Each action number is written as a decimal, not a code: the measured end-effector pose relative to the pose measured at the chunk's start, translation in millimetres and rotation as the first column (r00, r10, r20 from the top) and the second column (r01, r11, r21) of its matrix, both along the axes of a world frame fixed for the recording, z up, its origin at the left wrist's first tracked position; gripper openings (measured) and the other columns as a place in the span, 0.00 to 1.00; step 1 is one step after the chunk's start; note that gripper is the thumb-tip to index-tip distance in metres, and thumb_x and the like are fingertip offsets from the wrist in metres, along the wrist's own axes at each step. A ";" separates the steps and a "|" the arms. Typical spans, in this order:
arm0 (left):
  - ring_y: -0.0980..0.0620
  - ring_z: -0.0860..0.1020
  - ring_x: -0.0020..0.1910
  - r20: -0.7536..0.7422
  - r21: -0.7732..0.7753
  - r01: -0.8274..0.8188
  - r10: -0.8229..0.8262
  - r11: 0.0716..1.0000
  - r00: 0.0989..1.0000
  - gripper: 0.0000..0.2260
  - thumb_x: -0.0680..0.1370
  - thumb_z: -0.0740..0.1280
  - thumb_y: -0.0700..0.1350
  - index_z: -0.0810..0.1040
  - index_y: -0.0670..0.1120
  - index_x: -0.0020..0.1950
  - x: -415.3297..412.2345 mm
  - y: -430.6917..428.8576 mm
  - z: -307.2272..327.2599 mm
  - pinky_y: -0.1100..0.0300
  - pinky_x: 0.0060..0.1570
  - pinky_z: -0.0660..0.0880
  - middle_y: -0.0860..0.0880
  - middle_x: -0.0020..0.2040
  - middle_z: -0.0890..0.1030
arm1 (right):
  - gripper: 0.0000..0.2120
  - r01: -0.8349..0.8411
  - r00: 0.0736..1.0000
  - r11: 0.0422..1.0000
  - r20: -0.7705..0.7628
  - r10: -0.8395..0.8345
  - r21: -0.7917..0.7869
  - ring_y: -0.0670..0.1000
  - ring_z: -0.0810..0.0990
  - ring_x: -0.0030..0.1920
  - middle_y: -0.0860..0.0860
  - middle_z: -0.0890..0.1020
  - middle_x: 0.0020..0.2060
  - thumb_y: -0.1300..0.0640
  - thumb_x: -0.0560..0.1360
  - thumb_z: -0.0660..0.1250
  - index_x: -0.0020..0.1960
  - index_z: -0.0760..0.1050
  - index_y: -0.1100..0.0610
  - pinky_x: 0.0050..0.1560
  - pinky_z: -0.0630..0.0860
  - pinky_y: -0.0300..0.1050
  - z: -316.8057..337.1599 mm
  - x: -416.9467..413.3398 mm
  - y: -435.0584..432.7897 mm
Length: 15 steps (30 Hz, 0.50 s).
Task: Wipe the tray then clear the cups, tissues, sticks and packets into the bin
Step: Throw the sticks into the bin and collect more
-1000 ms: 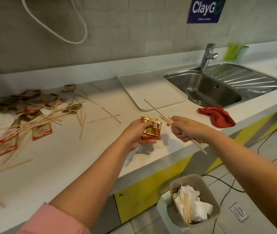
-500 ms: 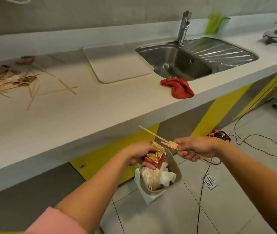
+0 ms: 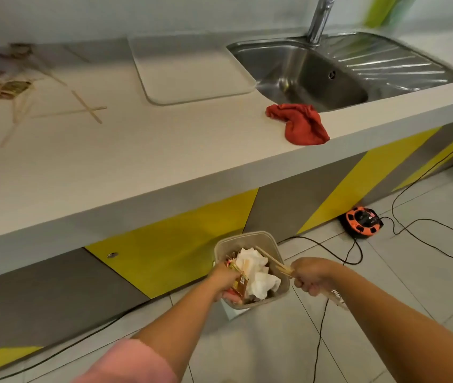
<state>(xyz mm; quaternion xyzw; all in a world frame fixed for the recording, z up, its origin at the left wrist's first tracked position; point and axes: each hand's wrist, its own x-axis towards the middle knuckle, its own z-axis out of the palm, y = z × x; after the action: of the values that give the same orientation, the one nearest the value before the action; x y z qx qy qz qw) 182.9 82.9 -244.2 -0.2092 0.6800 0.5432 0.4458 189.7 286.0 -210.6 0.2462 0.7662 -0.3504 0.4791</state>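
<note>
The beige bin (image 3: 264, 236) stands on the floor below the counter, with white tissues (image 3: 258, 275) and sticks inside. My left hand (image 3: 226, 280) is over its left rim and grips red and gold packets (image 3: 239, 281). My right hand (image 3: 312, 275) at the bin's right rim grips wooden sticks (image 3: 271, 259) that point over the bin's opening. On the counter, more sticks (image 3: 87, 106) and packets (image 3: 12, 87) lie at the left. The white tray (image 3: 192, 70) sits beside the sink.
A red cloth (image 3: 300, 123) lies at the counter's front edge near the steel sink (image 3: 316, 73). An orange cable reel (image 3: 362, 223) and black cables (image 3: 427, 236) lie on the tiled floor to the right of the bin.
Both hands have come down from counter height to the bin, carrying the packets and the sticks. My view has tilted down toward the floor.
</note>
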 end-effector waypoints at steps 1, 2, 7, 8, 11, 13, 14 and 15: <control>0.42 0.79 0.49 0.007 0.026 -0.035 0.035 0.999 0.999 0.13 0.79 0.60 0.37 0.68 0.42 0.64 -1.4 3.2 -6.0 0.48 0.42 0.80 0.39 0.56 0.79 | 0.11 -0.005 1.000 1.000 0.021 0.005 0.018 0.46 0.58 0.26 0.52 0.65 0.29 0.68 0.75 0.50 0.38 0.64 0.58 0.23 0.56 0.35 -6.8 -1.4 -3.5; 0.42 0.79 0.49 0.020 0.042 -0.065 0.064 0.997 0.998 0.13 0.79 0.60 0.37 0.68 0.42 0.64 -3.2 6.2 -8.8 0.48 0.41 0.80 0.38 0.59 0.78 | 0.12 0.008 0.999 0.999 0.036 -0.009 0.031 0.46 0.58 0.26 0.52 0.65 0.29 0.68 0.75 0.49 0.36 0.63 0.57 0.22 0.56 0.34 -12.9 -2.6 -6.6; 0.41 0.76 0.58 0.023 0.032 -0.100 0.099 0.994 0.995 0.23 0.79 0.63 0.48 0.60 0.46 0.72 -14.0 17.0 -21.7 0.45 0.57 0.75 0.42 0.66 0.73 | 0.15 0.146 0.989 0.987 0.008 -0.147 0.071 0.45 0.59 0.23 0.53 0.65 0.27 0.68 0.77 0.48 0.34 0.63 0.59 0.21 0.57 0.32 -35.2 -9.5 -16.7; 0.41 0.73 0.62 0.023 0.005 -0.092 0.091 0.996 0.996 0.25 0.79 0.63 0.49 0.59 0.46 0.73 -15.5 16.1 -22.1 0.45 0.60 0.71 0.42 0.68 0.70 | 0.15 0.171 0.985 0.983 -0.001 -0.171 0.062 0.45 0.60 0.23 0.53 0.65 0.27 0.68 0.77 0.48 0.35 0.64 0.59 0.21 0.57 0.32 -39.2 -11.6 -18.3; 0.44 0.72 0.55 0.012 -0.021 -0.066 0.066 0.998 0.998 0.19 0.80 0.61 0.47 0.64 0.48 0.70 -18.4 7.8 -26.7 0.54 0.51 0.72 0.44 0.62 0.72 | 0.14 0.224 0.974 0.974 -0.021 -0.224 0.044 0.46 0.61 0.23 0.52 0.65 0.26 0.67 0.78 0.49 0.36 0.64 0.60 0.20 0.58 0.32 -51.9 -17.7 -22.5; 0.48 0.70 0.45 0.001 -0.032 -0.067 0.067 0.997 0.998 0.04 0.81 0.59 0.44 0.70 0.50 0.54 -18.9 1.8 -26.8 0.60 0.41 0.69 0.47 0.48 0.72 | 0.15 0.241 0.970 0.969 -0.006 -0.241 0.060 0.46 0.61 0.22 0.52 0.65 0.24 0.67 0.79 0.49 0.35 0.64 0.60 0.19 0.59 0.31 -59.2 -23.0 -26.0; 0.50 0.68 0.40 0.002 -0.040 -0.067 0.067 0.997 0.998 0.04 0.81 0.59 0.44 0.70 0.49 0.46 -18.7 -1.4 -28.7 0.61 0.39 0.67 0.48 0.42 0.70 | 0.15 0.254 0.967 0.964 0.003 -0.255 0.073 0.46 0.60 0.22 0.52 0.65 0.23 0.66 0.79 0.49 0.35 0.64 0.60 0.19 0.59 0.30 -63.2 -25.9 -27.4; 0.52 0.66 0.36 0.009 -0.046 -0.069 0.069 0.997 0.998 0.07 0.81 0.59 0.43 0.68 0.50 0.42 -19.7 -5.3 -27.5 0.61 0.37 0.66 0.49 0.39 0.68 | 0.16 0.270 0.963 0.960 0.006 -0.271 0.079 0.46 0.60 0.22 0.52 0.65 0.23 0.66 0.79 0.49 0.35 0.65 0.60 0.19 0.59 0.30 -68.3 -29.0 -28.9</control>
<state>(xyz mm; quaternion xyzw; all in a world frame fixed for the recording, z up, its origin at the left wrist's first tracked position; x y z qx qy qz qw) 163.2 77.6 -271.7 -0.2457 0.6821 0.5415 0.4256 160.7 257.1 -278.9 0.3698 0.7343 -0.3806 0.4234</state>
